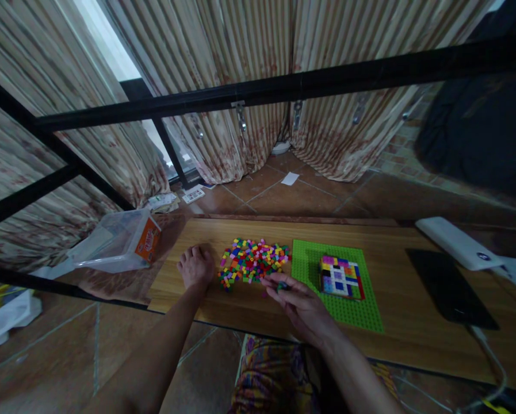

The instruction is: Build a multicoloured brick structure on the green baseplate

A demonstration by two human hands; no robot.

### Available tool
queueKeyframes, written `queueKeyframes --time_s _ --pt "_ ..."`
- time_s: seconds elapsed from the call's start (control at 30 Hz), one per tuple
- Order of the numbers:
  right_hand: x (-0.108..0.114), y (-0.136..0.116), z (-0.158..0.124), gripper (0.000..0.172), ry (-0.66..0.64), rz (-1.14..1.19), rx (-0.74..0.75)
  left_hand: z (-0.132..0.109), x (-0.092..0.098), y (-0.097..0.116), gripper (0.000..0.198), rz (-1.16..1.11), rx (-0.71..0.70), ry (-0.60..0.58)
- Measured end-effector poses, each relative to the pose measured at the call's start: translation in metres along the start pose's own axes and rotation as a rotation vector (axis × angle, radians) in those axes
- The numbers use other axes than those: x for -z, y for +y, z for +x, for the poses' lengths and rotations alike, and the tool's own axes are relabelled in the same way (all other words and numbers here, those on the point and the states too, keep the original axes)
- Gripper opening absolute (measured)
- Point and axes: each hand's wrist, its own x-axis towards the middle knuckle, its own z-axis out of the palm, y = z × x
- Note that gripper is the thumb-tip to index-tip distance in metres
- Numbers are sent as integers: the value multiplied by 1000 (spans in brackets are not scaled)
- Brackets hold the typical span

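My left hand (196, 266) rests on the wooden table, left of a loose pile of small coloured building bricks (253, 260). Its fingers lie on the tabletop, slightly bent, and hold nothing I can see. Over the pile's near right edge, my right hand (303, 305) is closed, with a small dark green and blue building brick (281, 285) at its fingers; whether it is one piece or more I cannot tell. To the right lies a green studded baseplate (307, 253). A squarish block of many-coloured bricks (340, 277) stands on it.
A black phone-like slab (450, 284) with a cable and a white device (454, 241) lie on the table's right. Beyond the left end, a clear plastic box (119, 238) with an orange label sits low. A black metal bar (266, 89) crosses before the curtains.
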Motion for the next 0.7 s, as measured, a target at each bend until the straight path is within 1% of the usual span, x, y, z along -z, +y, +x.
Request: queueKeyframes --time_s 0.13,0.27,0.4,0.47,0.7 --pt "5 3 -2 37 -30 -156 -43 0 -1 0 40 4 10 4" --pt "11 13 0 50 36 -335 -10 1 -2 -1 41 -22 16 6" --pt "13 21 1 61 54 -385 -17 1 -4 -2 41 -34 19 9" --pt "14 24 1 61 54 -368 -9 0 -5 -2 41 -32 11 15" --pt "17 24 -1 51 60 -308 34 -2 -4 -2 40 -40 -5 33"
